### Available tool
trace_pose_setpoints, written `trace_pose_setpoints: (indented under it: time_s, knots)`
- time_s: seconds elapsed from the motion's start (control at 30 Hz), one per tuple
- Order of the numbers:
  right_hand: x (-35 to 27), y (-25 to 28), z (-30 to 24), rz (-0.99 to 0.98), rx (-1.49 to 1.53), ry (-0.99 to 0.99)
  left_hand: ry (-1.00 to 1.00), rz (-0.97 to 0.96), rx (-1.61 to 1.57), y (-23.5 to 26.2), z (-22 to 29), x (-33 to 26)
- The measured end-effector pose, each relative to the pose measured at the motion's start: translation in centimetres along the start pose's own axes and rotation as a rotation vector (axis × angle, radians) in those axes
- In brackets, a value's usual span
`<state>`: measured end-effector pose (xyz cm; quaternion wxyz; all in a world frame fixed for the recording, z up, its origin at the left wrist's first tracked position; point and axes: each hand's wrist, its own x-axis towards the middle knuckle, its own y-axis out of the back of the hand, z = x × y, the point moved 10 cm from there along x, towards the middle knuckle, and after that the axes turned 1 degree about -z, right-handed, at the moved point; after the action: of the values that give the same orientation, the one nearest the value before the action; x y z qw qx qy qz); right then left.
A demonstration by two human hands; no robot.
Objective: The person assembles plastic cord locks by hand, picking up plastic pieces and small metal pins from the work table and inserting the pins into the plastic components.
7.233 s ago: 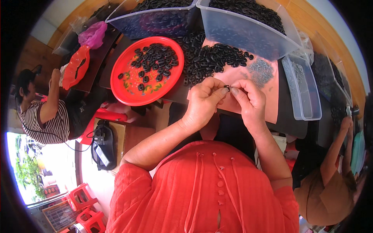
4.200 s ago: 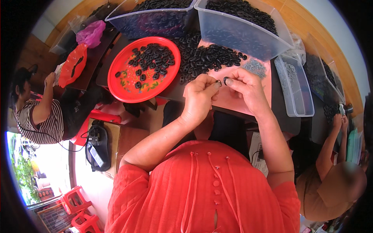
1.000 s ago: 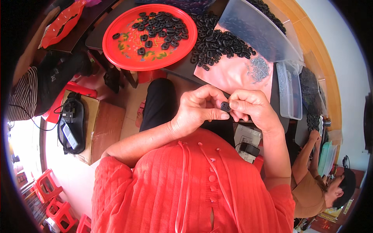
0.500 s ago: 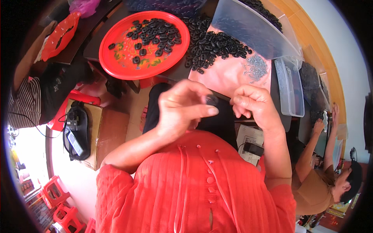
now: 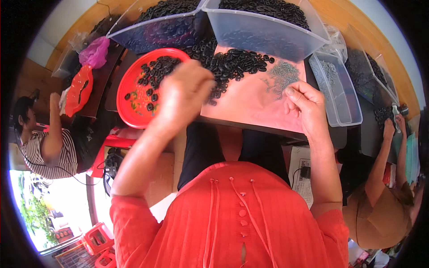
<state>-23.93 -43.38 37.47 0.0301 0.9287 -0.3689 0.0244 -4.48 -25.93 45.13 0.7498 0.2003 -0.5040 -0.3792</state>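
Saw the left hand [image 5: 183, 91] blurred over the right side of a round red tray [image 5: 129, 112]. Could not tell, through the blur, the spread of its fingers or anything held in them. Found small black pieces [image 5: 156, 71] with holes in the tray, clustered toward its far side and scattered down the left. Found more in a loose black heap [image 5: 241, 62], spread over the table [image 5: 336, 137] and the far edge of a pink sheet [image 5: 254, 105].

Saw the right hand [image 5: 308, 105] over the right part of the sheet, with thumb and fingers curled narrowly together beside gray metal bits [image 5: 283, 73]. Could not tell of anything pinched there. Saw a narrow clear box [image 5: 344, 105] just beyond that hand, and a large clear bin [image 5: 277, 47] behind the heap.

Noted dark print on a white item [image 5: 300, 161] below the table, beside the right forearm, partly covered by a small dark object [image 5: 305, 173]. Noted pale marks, too small to read, on the dark trousers [image 5: 85, 145] of a person in a striped top [image 5: 53, 152]. Saw green leaf shapes printed on the tray.
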Motion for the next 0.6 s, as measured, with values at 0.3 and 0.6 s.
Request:
trace_pose_setpoints:
  time_s: [0.3, 0.6]
  knots:
    - [0.7, 1.0, 1.4, 0.051, 0.055, 0.004, -0.36, -0.251, 0.252, -14.0, 3.3, 5.5]
    - [0.9, 1.4, 1.7, 0.053, 0.142, 0.02, -0.386, -0.224, 0.117, -13.9, 4.0, 5.5]
